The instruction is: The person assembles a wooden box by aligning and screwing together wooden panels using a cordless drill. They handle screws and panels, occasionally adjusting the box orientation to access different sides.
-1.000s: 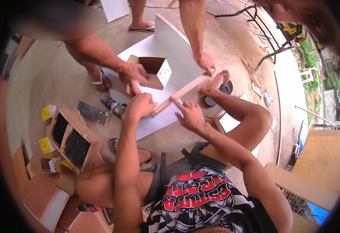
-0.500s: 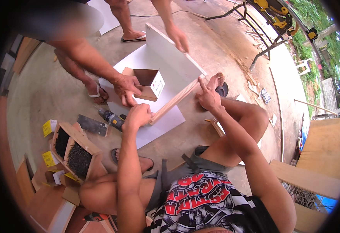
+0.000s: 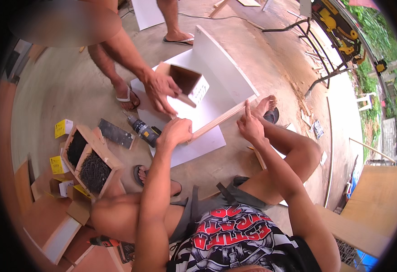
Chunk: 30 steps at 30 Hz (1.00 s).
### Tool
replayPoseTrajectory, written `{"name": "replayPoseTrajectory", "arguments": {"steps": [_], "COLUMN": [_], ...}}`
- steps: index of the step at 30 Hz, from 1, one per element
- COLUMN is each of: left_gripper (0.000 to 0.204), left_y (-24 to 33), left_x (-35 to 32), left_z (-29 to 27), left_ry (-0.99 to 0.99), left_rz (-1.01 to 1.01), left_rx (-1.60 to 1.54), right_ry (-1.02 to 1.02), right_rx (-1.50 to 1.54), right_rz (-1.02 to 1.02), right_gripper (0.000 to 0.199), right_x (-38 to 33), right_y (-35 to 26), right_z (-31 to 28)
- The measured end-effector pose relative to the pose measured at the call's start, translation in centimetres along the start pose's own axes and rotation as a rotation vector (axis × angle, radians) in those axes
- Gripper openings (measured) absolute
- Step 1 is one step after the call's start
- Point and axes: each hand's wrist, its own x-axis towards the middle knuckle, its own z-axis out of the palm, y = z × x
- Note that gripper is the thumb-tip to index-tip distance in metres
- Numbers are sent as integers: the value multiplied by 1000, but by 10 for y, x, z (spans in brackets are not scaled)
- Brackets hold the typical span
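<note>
A pale wooden strip (image 3: 221,119) stands along the near side of white panels, with its right end meeting an upright white board (image 3: 225,68). My left hand (image 3: 176,133) is closed round the strip's left end. My right hand (image 3: 253,126) grips near its right end, index finger stretched along the wood and the other fingers curled. Across from me, a co-worker's hand (image 3: 160,88) holds an open cardboard box (image 3: 187,81), tilted above the flat white panel (image 3: 180,156). Beside my left hand, a cordless drill (image 3: 142,130) lies on the floor.
At left, a wooden tray (image 3: 103,152) holds dark nails or screws, near yellow-and-white boxes (image 3: 62,128) and a dark flat plate (image 3: 116,133). An orange-and-black tool (image 3: 103,241) lies by my left knee. A metal-legged stand (image 3: 318,79) is far right; boards (image 3: 375,195) lean nearer.
The co-worker's box has been lifted and tilted. Their other hand has left the upright board. My hands keep their places on the strip, while the whole view has shifted slightly.
</note>
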Motion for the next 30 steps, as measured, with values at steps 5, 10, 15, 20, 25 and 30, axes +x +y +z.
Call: {"name": "replayPoseTrajectory", "arguments": {"steps": [5,10,15,20,25,30], "left_gripper": [24,25,26,29,30,30], "left_y": [1,2,0,-3,2,1], "left_x": [3,4,8,14,12,12], "left_z": [5,2,2,4,-1,-1], "left_ry": [1,-16,-65,-92,-91,-83], "left_rz": [-14,-5,-17,-25,-28,-28], "left_rx": [24,36,42,84,71,64], "right_ry": [12,38,55,86,115,118], "right_rx": [33,27,52,113,195,232], "right_rz": [23,1,-11,-39,-56,-67], "right_gripper": [104,105,104,104,105,106], "right_x": [-3,-4,-3,0,2,3], "right_y": [-6,-9,-5,1,6,4], "right_z": [2,3,10,20,28,30]}}
